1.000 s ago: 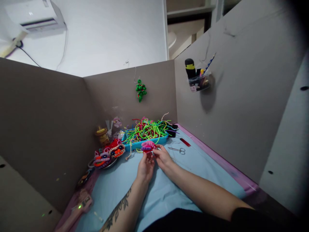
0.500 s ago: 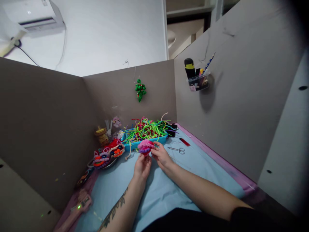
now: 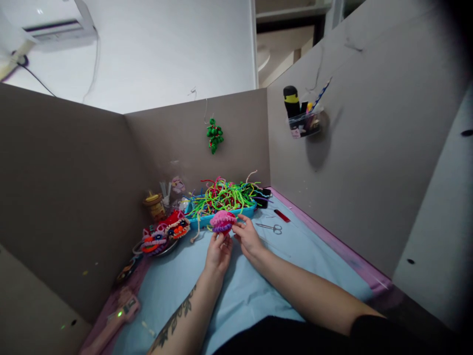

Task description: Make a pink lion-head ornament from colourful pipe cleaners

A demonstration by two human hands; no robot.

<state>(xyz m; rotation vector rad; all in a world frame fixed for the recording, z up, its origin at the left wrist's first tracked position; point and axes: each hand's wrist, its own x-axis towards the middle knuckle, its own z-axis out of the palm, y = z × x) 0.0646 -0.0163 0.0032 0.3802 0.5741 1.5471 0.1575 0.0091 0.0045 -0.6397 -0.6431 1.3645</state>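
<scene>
A rounded pipe-cleaner craft piece [image 3: 222,221] in pink, purple and red is held up over the table, in front of the blue tray. From below, my left hand [image 3: 219,252] grips it, with the fingers closed at its lower edge. My right hand [image 3: 248,236] is at its right side, thumb and fingers closed on the red edge. Part of the piece is hidden behind my fingers. Behind it the blue tray [image 3: 207,220] is heaped with loose pipe cleaners [image 3: 231,197] in green, red and other colours.
Scissors [image 3: 271,228] and a red strip [image 3: 282,215] lie to the right. Finished fuzzy pieces [image 3: 157,240] sit in a metal dish at left, near a brown-and-yellow cup [image 3: 154,207]. A pink tool [image 3: 120,315] with a green light lies front left. Grey partitions [image 3: 236,133] enclose the table.
Both hands stay nearly in place on the craft piece, which has turned slightly and shows a little more purple. The whole view has shifted a little.
</scene>
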